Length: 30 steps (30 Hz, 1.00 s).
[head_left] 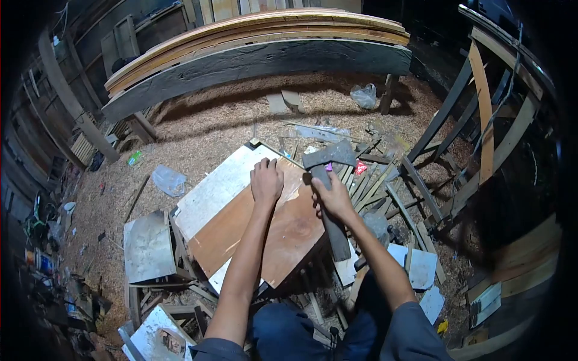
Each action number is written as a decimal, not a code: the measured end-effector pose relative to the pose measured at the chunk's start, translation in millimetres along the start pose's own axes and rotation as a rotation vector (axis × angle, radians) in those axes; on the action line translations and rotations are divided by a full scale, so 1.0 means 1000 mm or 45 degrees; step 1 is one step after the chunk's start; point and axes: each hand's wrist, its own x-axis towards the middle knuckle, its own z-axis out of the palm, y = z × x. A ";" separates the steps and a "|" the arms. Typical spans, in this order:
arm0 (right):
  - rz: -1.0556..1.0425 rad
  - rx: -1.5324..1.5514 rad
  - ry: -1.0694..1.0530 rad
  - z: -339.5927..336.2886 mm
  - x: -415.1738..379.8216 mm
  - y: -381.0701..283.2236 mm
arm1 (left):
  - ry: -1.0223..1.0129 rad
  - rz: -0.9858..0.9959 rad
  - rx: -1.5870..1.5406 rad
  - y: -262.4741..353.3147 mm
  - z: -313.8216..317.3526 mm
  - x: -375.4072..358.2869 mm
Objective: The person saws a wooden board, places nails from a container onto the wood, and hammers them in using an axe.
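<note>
My right hand (331,195) is wrapped round the dark handle of an axe (335,231), close below its broad grey head. The axe head points up and away, over the right edge of a wooden panel (295,231). My left hand (267,180) rests on the panel near its far edge, fingers bent and close together; whether they pinch anything is hidden. The panel is reddish brown, with a whitish board (214,192) along its left side. A thin strip of wood (280,153) lies along the far edge, between the left hand and the axe head.
Long planks (259,30) are stacked on a bench beyond. Wood scraps (367,189) lie at the right. A slatted wooden frame (484,114) stands farther right. Plastic bags (168,180) lie on the shavings-covered ground (223,120). White-topped pieces (147,246) are at the lower left.
</note>
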 end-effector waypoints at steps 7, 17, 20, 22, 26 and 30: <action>0.098 0.015 -0.155 -0.008 0.003 -0.013 | -0.255 0.195 -0.029 0.000 -0.021 -0.047; -0.259 -0.364 0.074 -0.046 -0.053 0.009 | -0.212 0.067 -0.190 0.014 -0.069 -0.089; -0.085 -0.253 0.003 -0.044 -0.070 -0.019 | -0.191 0.058 -0.079 0.021 -0.072 -0.085; -0.142 -0.308 0.021 -0.046 -0.067 -0.012 | -0.131 0.101 -0.136 0.020 -0.069 -0.087; -0.335 -0.458 0.083 -0.059 -0.064 0.010 | -0.187 0.211 -0.454 0.006 -0.071 -0.090; -0.314 -0.498 0.008 -0.077 -0.071 0.015 | -0.218 0.246 -0.640 -0.003 -0.068 -0.094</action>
